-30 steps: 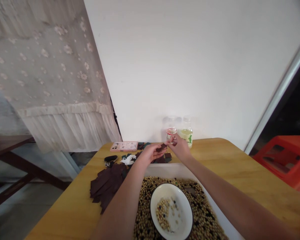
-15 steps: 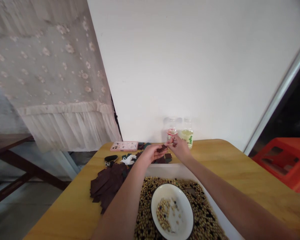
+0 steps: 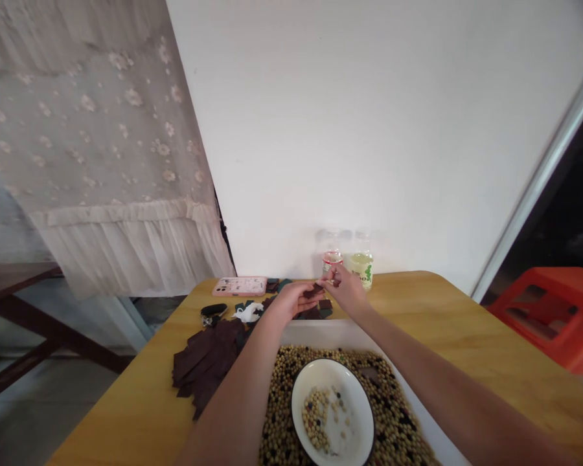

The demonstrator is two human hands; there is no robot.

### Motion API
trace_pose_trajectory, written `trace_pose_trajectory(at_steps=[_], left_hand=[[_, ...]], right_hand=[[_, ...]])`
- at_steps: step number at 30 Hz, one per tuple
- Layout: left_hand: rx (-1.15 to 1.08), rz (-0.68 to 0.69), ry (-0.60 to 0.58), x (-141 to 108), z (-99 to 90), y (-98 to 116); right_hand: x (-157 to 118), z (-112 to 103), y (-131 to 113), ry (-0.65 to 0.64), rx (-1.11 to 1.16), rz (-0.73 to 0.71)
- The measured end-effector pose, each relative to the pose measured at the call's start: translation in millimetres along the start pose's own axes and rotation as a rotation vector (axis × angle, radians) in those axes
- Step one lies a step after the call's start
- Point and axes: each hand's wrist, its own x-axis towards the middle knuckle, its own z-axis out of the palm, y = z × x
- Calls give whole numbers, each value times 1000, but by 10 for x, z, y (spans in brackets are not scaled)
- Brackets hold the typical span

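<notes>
My left hand point(image 3: 294, 301) holds a small dark brown fabric piece point(image 3: 313, 292) at its fingers, above the far edge of the white tray point(image 3: 315, 331). Against that piece, my right hand point(image 3: 346, 288) is pinched; whatever its fingertips grip is too small to make out. Below my hands, many tan and black beads point(image 3: 393, 395) fill the tray. A white dark-rimmed bowl point(image 3: 352, 414) stands on them with a few loose beads inside. Left of my forearm lies a pile of dark brown fabric pieces point(image 3: 206, 362). More small dark pieces lie under and behind my left hand.
A pink phone point(image 3: 240, 286) lies at the table's back left. Nearby are a black key-fob-like item point(image 3: 214, 309) and a crumpled white scrap point(image 3: 249, 312). Two clear bottles point(image 3: 362, 265) stand by the white wall. An orange stool point(image 3: 548, 317) is on the right.
The view has shifted slightly. Both hands stay together at the brown piece, with hardly any visible movement.
</notes>
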Motion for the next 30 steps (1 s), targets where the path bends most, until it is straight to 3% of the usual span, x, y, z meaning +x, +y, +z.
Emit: trace_pose_trajectory(at_steps=[8, 16, 30], left_hand=[[-3, 7, 5, -32, 11, 20], [3, -2, 12, -14, 5, 17], [7, 8, 11, -5, -1, 6]], right_hand=[[23, -58, 34, 114, -48, 106], [25, -33, 30, 118, -43, 56], [-27, -5, -39, -35, -57, -32]])
